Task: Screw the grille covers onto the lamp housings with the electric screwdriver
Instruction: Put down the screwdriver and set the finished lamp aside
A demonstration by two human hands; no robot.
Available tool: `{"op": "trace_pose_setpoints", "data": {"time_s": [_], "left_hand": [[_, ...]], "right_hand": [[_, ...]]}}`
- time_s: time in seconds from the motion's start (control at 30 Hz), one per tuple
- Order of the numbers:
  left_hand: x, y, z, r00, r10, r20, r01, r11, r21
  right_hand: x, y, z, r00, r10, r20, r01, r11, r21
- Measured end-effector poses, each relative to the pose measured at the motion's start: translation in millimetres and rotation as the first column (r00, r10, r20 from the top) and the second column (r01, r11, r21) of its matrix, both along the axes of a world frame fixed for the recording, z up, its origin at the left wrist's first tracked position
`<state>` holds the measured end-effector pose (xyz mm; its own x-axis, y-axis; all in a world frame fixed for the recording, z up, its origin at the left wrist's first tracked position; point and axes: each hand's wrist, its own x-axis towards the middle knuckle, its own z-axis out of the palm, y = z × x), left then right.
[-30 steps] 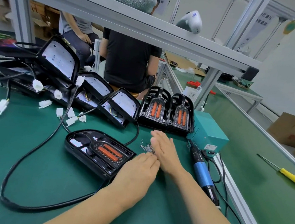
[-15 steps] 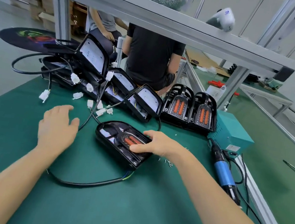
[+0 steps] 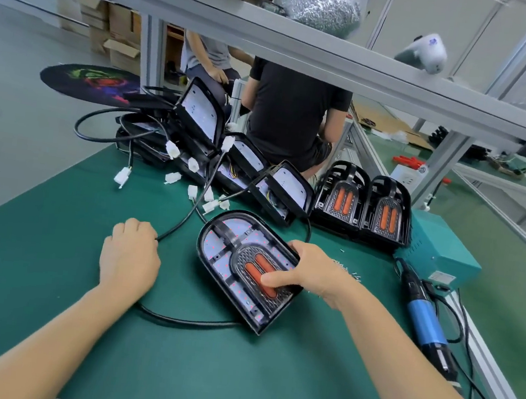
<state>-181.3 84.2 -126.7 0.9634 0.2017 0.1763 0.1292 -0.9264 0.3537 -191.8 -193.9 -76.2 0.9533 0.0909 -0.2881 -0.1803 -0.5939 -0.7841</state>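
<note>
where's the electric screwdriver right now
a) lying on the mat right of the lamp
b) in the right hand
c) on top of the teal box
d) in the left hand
a: the screwdriver lies on the mat, right of the lamp; the right hand grips the lamp and the left hand rests curled on the mat.

Both bare forearms reach forward from the lower edge of the view, the left from the lower left, the right from the lower right. The left hand (image 3: 130,254) lies knuckles up on the tabletop (image 3: 50,273), fingers curled under into a loose fist; whether anything sits inside that grip cannot be told. The right hand (image 3: 309,272) is turned inward at the wrist, thumb stretched across the lamp housing (image 3: 231,261), fingers wrapped over its far edge.
</note>
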Motion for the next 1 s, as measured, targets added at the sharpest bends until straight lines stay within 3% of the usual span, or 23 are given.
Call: {"op": "trace_pose_setpoints", "data": {"time_s": [0.1, 0.2, 0.3, 0.37, 0.57, 0.7, 0.77, 0.83, 0.93, 1.0], "left_hand": [[-3.1, -0.6, 0.7, 0.994, 0.059, 0.087, -0.05, 0.994, -0.095], [-2.3, 3.9, 7.8, 0.95, 0.117, 0.289, -0.05, 0.972, -0.228], [4.2, 7.3, 26.6, 0.874, -0.025, 0.486, 0.092, 0.989, -0.116], [11.4, 9.9, 44.2, 0.839, -0.107, 0.534, 0.161, 0.985, -0.055], [27.3, 3.7, 95.4, 0.708, -0.35, 0.614, 0.354, 0.927, 0.12], [27.8, 0.8, 110.6, 0.607, -0.423, 0.672, 0.444, 0.883, 0.155], [24.2, -0.2, 113.7, 0.576, -0.403, 0.711, 0.484, 0.869, 0.1], [21.0, -4.1, 116.6, 0.556, -0.378, 0.741, 0.543, 0.84, 0.021], [20.0, -10.4, 123.9, 0.532, -0.4, 0.746, 0.648, 0.759, -0.055], [22.2, -13.5, 126.8, 0.549, -0.446, 0.706, 0.708, 0.698, -0.11]], "right_hand": [[-8.5, 2.1, 3.2, 0.989, 0.059, 0.135, -0.063, 0.998, 0.022], [-15.6, 5.6, 10.1, 0.964, 0.1, 0.245, -0.103, 0.995, -0.003], [-22.1, 13.3, 19.5, 0.928, 0.154, 0.339, -0.127, 0.987, -0.102], [-25.8, 21.8, 27.1, 0.885, 0.236, 0.402, -0.157, 0.963, -0.219], [-30.6, 44.2, 44.4, 0.647, 0.536, 0.542, -0.147, 0.786, -0.601], [-37.2, 47.3, 56.6, 0.45, 0.578, 0.681, 0.001, 0.762, -0.648], [-36.9, 44.6, 62.9, 0.378, 0.569, 0.73, 0.091, 0.762, -0.641], [-35.6, 41.0, 68.0, 0.4, 0.541, 0.74, 0.108, 0.774, -0.624], [-37.6, 37.1, 70.7, 0.588, 0.403, 0.701, 0.038, 0.852, -0.522], [-41.7, 35.8, 70.5, 0.678, 0.232, 0.697, 0.029, 0.94, -0.341]]}}
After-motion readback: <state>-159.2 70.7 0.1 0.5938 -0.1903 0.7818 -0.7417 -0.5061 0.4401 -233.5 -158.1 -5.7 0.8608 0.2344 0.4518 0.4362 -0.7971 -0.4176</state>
